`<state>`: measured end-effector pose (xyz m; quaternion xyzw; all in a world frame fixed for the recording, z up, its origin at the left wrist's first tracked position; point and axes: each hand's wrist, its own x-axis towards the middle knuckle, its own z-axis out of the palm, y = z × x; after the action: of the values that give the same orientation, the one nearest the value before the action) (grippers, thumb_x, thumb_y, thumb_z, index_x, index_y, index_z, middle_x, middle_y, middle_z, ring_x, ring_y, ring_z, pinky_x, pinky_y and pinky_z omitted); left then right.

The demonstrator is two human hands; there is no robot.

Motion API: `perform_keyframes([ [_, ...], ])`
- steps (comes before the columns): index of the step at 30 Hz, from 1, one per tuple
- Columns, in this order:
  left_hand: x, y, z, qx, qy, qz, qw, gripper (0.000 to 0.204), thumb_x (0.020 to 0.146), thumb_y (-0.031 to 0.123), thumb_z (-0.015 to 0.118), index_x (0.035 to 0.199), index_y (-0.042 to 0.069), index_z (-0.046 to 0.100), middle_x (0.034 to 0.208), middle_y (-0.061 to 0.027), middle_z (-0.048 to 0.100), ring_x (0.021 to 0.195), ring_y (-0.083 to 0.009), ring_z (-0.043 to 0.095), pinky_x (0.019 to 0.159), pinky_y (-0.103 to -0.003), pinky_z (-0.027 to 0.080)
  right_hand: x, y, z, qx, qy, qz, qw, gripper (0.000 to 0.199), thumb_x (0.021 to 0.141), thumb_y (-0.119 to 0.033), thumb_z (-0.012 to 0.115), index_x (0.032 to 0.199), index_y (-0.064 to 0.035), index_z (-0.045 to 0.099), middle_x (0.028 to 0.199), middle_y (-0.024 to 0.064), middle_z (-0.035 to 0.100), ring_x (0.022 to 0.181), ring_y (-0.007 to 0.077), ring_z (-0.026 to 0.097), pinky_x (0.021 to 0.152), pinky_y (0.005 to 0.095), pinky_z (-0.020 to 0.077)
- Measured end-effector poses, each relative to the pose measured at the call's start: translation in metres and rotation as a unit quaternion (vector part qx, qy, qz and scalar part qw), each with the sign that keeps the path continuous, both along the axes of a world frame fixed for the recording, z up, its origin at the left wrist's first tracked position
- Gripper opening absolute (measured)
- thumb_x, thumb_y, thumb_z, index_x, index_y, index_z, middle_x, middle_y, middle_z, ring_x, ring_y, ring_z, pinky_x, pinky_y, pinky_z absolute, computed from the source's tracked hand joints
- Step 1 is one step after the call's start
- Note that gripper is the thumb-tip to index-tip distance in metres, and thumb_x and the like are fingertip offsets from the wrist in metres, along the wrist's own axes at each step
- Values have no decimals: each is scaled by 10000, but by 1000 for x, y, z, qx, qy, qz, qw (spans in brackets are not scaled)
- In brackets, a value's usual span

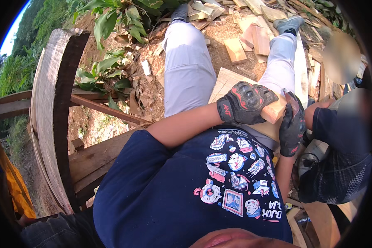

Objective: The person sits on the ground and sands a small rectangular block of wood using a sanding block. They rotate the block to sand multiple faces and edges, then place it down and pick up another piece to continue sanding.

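Observation:
A small pale wooden block point(274, 110) is held over my lap, one corner pointing toward my body. My left hand point(249, 101), in a black glove with red trim and hard knuckle guards, is closed round the block's left side. On its other side my right hand point(292, 126), gloved alike, grips the block with its fingers pointing away from me. A dark reddish patch shows at those fingertips; I cannot make out what it is. Beneath the block, a light wooden board point(226, 82) lies between my legs. The hands hide part of both pieces.
Offcuts, among them a wooden block point(234, 51), lie scattered over sawdust beyond my legs. A tall curved plank point(53, 111) stands at left beside a wooden beam point(99, 159). Leafy plants point(106, 29) grow at the upper left. Another person point(339, 140) sits close at my right.

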<state>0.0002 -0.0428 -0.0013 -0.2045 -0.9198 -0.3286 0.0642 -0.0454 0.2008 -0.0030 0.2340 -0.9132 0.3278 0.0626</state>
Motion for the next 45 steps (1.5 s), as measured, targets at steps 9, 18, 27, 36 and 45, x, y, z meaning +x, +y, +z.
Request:
perform_keyframes([
  [9, -15, 0, -5, 5, -23, -25, 999, 696, 888, 401, 867, 1481, 108, 651, 1372, -152, 757, 1202, -361, 749, 1020, -486, 599, -3, 20, 14, -95, -48, -73, 992, 271, 1109, -214, 647, 1237, -13, 777, 1119, 197, 786, 1097, 404, 745, 950, 485, 581],
  [18, -6, -4, -2, -13, 2, -10, 1000, 707, 873, 395, 868, 1470, 88, 647, 1354, -156, 762, 1165, -351, 760, 992, -477, 602, 17, -4, 34, -59, -15, 13, 998, 344, 1083, -220, 682, 1376, -59, 765, 1378, 127, 777, 1313, 359, 687, 1141, 458, 530],
  [27, 2, 3, 2, -31, 36, -42, 998, 789, 844, 375, 894, 1518, 69, 620, 1447, -157, 721, 1271, -335, 727, 1049, -479, 588, -11, 23, -13, 44, 47, -21, 998, 300, 1054, -236, 723, 1325, -143, 814, 1340, 102, 785, 1309, 316, 689, 1126, 467, 523],
  [36, -1, -6, -8, -20, 15, -33, 999, 794, 824, 391, 914, 1506, 89, 642, 1393, -128, 754, 1214, -322, 755, 1024, -471, 603, 40, 14, 22, 69, 140, -52, 986, 300, 946, -189, 798, 1240, -130, 807, 1135, 114, 770, 1054, 364, 673, 944, 508, 521],
  [45, -1, -13, -7, -43, 0, -26, 999, 806, 863, 461, 881, 1531, 93, 620, 1415, -164, 743, 1227, -325, 755, 997, -478, 602, 51, 5, 16, 67, 129, -24, 989, 366, 913, -148, 778, 1272, -77, 785, 1210, 125, 765, 1112, 377, 691, 1003, 525, 528],
])
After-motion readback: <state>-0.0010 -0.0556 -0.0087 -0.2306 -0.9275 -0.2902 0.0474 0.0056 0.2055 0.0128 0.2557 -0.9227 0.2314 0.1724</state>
